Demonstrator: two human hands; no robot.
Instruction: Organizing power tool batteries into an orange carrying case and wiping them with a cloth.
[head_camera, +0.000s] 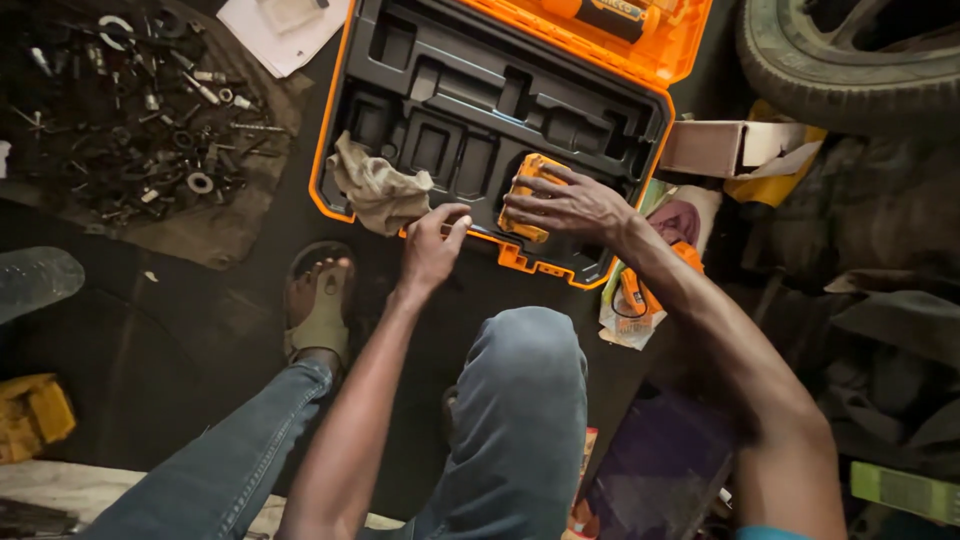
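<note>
Battery pack, orange and blocky, sat at the near right corner of the open tool case, partly in one of the moulded black recesses and gripped from above by the right hand, whose fingers were spread and clamped over its top. Left hand rested on the case's near rim, fingers curled loosely together with the thumb up, touching the edge and holding nothing that I could make out. From the head view, the pack looked tilted rather than seated flat, so it might have jammed against the recess wall or slipped out over the near rim if pressed at that angle. A crumpled cloth lay over the case's near left corner, half inside, and could have been trapped under the lid. Most recesses of the case stood empty; the raised orange lid beyond held a strapped tool. Left of the case, loose bolts and washers lay scattered on a mat, and a sandalled foot was planted just before the case
</note>
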